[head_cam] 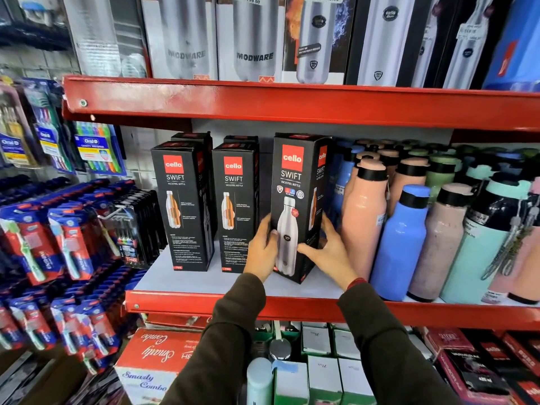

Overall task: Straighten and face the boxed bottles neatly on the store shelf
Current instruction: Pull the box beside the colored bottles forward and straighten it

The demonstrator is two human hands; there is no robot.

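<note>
Three tall black Cello Swift bottle boxes stand in a row on the white shelf board (210, 280) of the red middle shelf. The right box (296, 182) shows a steel bottle on its front and is turned slightly, with its right side visible. My left hand (261, 248) presses its lower left edge and my right hand (327, 249) wraps its lower right corner. The middle box (235, 206) and the left box (182, 206) stand upright and face forward, each with another box behind it.
Loose pink, blue, mint and green bottles (406, 238) crowd the shelf right of the boxes. Toothbrush packs (67, 241) hang at the left. The upper shelf carries large steel-bottle boxes (254, 39). Red and white cartons (155, 358) sit below.
</note>
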